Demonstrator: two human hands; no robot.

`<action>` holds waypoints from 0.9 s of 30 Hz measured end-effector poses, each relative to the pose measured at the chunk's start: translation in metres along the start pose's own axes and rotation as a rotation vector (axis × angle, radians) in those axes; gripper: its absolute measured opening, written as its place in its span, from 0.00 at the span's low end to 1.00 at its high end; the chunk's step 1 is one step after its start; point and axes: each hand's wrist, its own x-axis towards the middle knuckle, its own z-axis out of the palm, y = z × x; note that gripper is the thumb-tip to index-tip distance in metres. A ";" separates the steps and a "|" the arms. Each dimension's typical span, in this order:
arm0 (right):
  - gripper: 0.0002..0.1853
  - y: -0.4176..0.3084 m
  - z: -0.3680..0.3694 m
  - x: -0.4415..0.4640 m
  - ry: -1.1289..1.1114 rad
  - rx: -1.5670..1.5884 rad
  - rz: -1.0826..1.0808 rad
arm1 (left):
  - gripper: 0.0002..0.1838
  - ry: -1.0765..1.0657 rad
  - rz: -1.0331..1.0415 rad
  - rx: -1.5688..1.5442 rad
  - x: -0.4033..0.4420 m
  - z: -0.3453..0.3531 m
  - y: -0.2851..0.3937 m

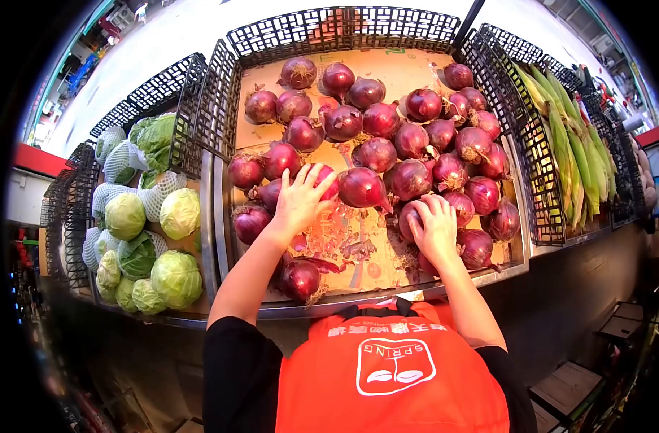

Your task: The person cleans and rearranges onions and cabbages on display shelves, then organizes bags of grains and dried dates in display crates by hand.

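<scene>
Red onions [378,155] lie loose over a cardboard-lined display tray [376,277]. My left hand [300,202] reaches over the left part of the pile, fingers spread. Its fingertips touch a red onion partly hidden beneath them, with more onions on its left. On the right side, my right hand [436,227] has its fingers bent over a red onion [407,221] that it partly covers. Another onion [363,189] sits between the two hands. Nearest me, a single onion [299,280] rests by the tray's front edge, below my left wrist.
Black plastic crates [344,29] wall the tray at the back and sides. Cabbages [176,278], some in foam nets, stand to the left. Corn in husks [578,155] fills a section on the right. Dry onion skins [329,234] litter the cardboard.
</scene>
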 end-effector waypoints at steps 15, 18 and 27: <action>0.46 -0.055 0.057 -0.034 -0.654 0.270 -0.055 | 0.12 -0.230 -0.016 -0.484 -0.065 -0.012 0.005; 0.47 -0.064 0.069 -0.032 -0.718 0.320 -0.134 | 0.18 -0.246 -0.066 -0.362 -0.099 -0.015 -0.015; 0.31 -0.108 0.097 -0.021 -0.680 0.352 -0.349 | 0.27 -0.586 -0.148 -0.274 -0.080 0.001 -0.022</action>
